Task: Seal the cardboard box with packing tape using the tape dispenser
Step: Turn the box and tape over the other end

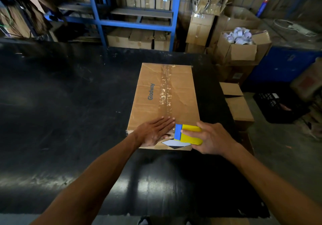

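Observation:
A brown cardboard box (184, 94) printed "Glodway" lies on the black table (61, 111), its top flaps closed. A strip of clear packing tape (165, 92) runs along the centre seam from the far edge toward me. My left hand (155, 132) lies flat, palm down, fingers together, on the box's near left part beside the seam. My right hand (211, 139) grips a yellow tape dispenser (190, 135) with a blue front edge, held at the near end of the seam just right of my left fingertips.
Blue metal shelving (137, 22) with stacked cartons stands behind the table. To the right are an open carton of white items (240, 39), more boxes (238, 106) on the floor and a black crate (277, 106). The table's right edge lies close to the box.

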Action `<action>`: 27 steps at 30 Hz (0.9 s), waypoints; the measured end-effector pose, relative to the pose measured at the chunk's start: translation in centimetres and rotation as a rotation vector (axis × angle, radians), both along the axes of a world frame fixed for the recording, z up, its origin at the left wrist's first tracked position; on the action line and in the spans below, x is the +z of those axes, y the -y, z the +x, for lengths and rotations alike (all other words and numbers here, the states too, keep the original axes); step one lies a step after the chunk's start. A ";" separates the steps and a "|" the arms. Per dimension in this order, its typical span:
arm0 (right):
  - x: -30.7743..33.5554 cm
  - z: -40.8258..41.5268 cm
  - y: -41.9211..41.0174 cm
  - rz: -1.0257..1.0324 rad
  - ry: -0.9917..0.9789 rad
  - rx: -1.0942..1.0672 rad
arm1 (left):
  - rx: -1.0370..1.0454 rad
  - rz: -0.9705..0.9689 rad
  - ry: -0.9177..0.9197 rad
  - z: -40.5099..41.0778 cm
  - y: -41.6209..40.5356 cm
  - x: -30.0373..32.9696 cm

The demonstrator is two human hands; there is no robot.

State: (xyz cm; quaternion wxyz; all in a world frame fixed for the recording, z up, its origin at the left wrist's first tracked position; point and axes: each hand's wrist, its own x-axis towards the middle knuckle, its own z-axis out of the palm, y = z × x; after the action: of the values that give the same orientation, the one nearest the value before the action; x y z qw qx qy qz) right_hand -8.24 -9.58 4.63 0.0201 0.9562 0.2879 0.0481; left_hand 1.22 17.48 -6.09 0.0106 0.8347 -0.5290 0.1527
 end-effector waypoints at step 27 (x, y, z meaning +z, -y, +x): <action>0.2 -1.0 9.3 -0.110 -0.011 0.056 | -0.061 0.005 0.013 -0.8 3.4 1.2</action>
State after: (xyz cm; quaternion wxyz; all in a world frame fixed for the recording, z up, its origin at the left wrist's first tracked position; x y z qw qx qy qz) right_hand -9.24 -18.89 4.82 0.0698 0.9456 0.3167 0.0277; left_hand 0.38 14.08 -4.94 0.0099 0.8173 -0.5545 0.1565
